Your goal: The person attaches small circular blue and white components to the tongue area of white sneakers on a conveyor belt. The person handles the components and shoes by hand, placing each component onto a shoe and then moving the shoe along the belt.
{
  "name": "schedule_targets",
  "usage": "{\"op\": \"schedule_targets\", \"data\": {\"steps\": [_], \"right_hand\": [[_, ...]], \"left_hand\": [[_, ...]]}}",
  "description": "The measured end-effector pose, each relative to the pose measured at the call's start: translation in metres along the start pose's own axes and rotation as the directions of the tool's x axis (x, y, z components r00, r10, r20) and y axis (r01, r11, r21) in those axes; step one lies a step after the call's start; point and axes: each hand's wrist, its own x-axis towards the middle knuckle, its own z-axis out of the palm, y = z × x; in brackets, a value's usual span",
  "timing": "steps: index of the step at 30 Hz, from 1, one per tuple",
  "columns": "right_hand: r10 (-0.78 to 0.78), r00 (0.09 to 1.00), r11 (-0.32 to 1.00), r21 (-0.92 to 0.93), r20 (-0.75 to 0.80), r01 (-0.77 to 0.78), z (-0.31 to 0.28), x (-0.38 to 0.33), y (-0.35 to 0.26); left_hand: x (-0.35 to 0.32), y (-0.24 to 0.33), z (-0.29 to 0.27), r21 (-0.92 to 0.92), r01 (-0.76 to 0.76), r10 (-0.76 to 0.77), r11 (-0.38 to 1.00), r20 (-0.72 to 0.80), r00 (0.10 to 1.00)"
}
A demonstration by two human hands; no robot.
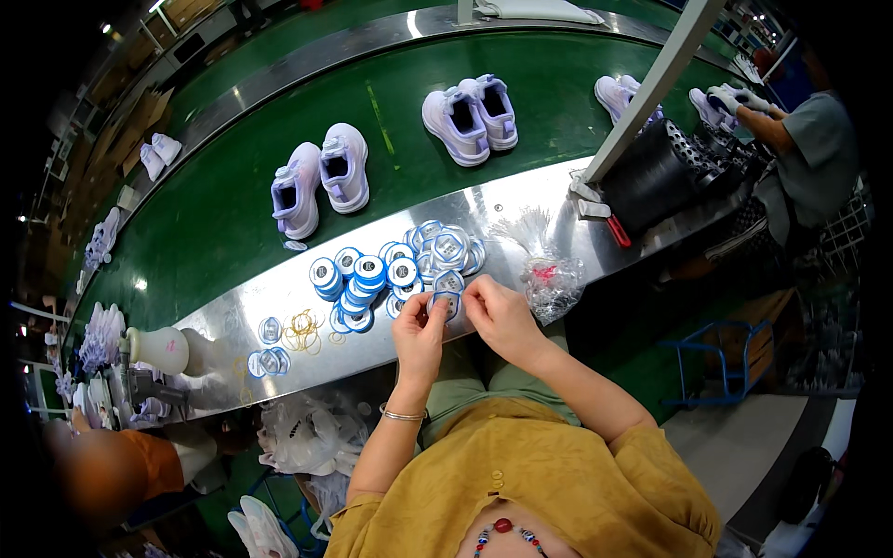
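My left hand (418,337) pinches a round blue-rimmed tag (449,303) by its edge, near the front of the metal ledge. Just to its right, the fingertips of my right hand (502,318) are pressed together close to the tag; whatever is between them is too small to make out. Beyond the hands lies a heap of similar round tags (445,247) in pale wrapping. To the left of that heap stand stacks of white round tags with blue rims (369,272). A clear plastic bag (555,286) with a bundle of thin white strings (528,228) lies beside my right hand.
Yellowish rubber bands (302,331) and a few tags (269,362) lie left on the metal ledge (228,325). Pairs of pale sneakers (345,169) stand on the green conveyor belt (395,177). A metal post (642,102), black bin (651,177) and red-handled tool (618,231) are at right. Co-workers sit both sides.
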Motion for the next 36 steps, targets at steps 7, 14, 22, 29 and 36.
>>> {"op": "schedule_targets", "data": {"steps": [7,14,22,29,36], "right_hand": [[-0.099,0.995,0.981,-0.164,0.017,0.101,0.005,0.002,0.0],[-0.131,0.99,0.981,-0.137,0.045,0.136,0.007,-0.002,-0.004],[-0.292,0.95,0.94,-0.153,0.109,0.306,0.01,-0.025,-0.002],[-0.196,0.967,0.979,-0.03,0.161,0.204,0.019,-0.024,-0.001],[0.065,0.878,0.954,0.227,0.474,-0.193,0.013,-0.003,0.003]], "left_hand": [[-0.001,-0.004,-0.003,0.178,-0.155,0.154,0.972,0.019,0.988],[-0.008,0.007,-0.002,0.33,-0.441,0.423,0.835,0.128,0.897],[-0.023,-0.001,-0.021,-0.129,0.084,-0.062,0.988,0.163,0.985],[-0.023,-0.005,-0.035,-0.073,0.063,-0.049,0.995,0.181,0.982],[-0.016,0.012,-0.045,0.188,-0.031,-0.016,0.982,0.245,0.969]]}}
